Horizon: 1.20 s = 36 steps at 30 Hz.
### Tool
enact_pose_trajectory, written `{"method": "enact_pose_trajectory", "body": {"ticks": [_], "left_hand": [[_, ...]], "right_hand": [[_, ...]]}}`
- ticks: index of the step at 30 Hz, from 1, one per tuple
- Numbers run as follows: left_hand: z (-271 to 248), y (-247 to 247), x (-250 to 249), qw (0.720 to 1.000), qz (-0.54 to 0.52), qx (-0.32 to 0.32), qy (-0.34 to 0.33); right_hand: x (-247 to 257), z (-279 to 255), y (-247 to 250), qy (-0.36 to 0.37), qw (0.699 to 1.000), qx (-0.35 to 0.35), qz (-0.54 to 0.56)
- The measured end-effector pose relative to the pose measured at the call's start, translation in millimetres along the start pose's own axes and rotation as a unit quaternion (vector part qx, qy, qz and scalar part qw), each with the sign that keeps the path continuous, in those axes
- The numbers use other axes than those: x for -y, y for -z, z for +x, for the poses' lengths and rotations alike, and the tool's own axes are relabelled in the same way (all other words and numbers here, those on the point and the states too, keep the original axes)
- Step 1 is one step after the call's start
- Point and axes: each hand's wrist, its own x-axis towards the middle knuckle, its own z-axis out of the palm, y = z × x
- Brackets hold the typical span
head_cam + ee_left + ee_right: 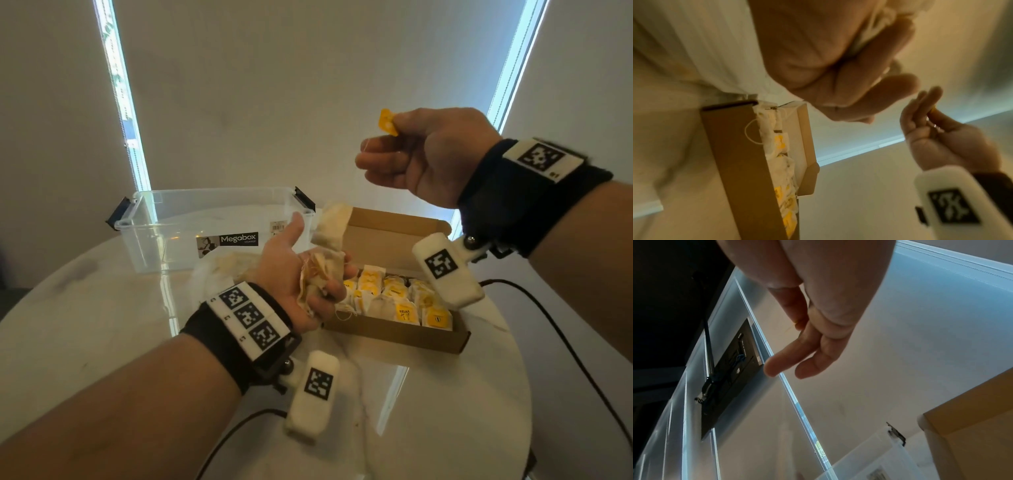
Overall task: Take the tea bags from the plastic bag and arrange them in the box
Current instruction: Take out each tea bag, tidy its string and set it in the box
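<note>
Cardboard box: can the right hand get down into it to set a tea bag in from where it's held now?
Probably yes. The cardboard box lies open-topped below the right hand, nothing between. The left hand, gripping a tea bag bundle, crowds only its left end.

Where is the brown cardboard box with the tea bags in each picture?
Head view: the cardboard box sits right of centre, below the right hand.
Left wrist view: the box runs down the lower left, tea bags showing inside.
Right wrist view: only a corner shows, bottom right.
Shared landmark: the box itself shows in all three.
</note>
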Motion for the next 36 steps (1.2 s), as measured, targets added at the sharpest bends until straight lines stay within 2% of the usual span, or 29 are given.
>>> {"method": "enact_pose_trajectory", "body": {"ticks": [5, 10, 13, 16, 18, 20, 23, 25, 28, 31, 36], "left_hand": [[-2, -8, 2, 0.999, 0.029, -0.036, -0.027], [-3, -7, 0, 0.986, 0.066, -0.100, -0.116], [-4, -4, -2, 0.965, 0.150, -0.132, -0.171], [-6, -2, -2, 0.938, 0.237, -0.124, -0.219], [-6, -6, 0, 0.931, 0.265, -0.119, -0.221], [-4, -10, 0, 0.929, 0.264, -0.140, -0.217], [-5, -10, -2, 0.947, 0.220, -0.134, -0.193], [-6, -9, -2, 0.952, 0.202, -0.128, -0.190], [-3, -9, -2, 0.947, 0.189, -0.168, -0.200], [2, -11, -2, 0.950, 0.155, -0.193, -0.190], [6, -15, -2, 0.959, 0.113, -0.179, -0.188]], "right_hand": [[13, 1, -9, 0.015, 1.000, 0.005, 0.005], [10, 0, -13, -0.001, 0.999, 0.008, -0.038], [7, -1, -15, -0.008, 0.999, 0.012, -0.031], [2, -2, -20, -0.019, 0.999, 0.020, -0.015], [-3, -2, -26, -0.031, 0.999, 0.027, -0.004], [-7, -3, -31, -0.040, 0.999, 0.031, 0.000], [-11, -1, -31, -0.042, 0.999, 0.029, -0.019], [-13, 1, -26, -0.035, 0.998, 0.018, -0.055], [-19, 1, -18, -0.021, 0.991, -0.029, -0.130], [-33, -4, -16, -0.045, 0.986, -0.058, -0.151], [-53, -10, -20, -0.062, 0.974, -0.032, -0.218]]}}
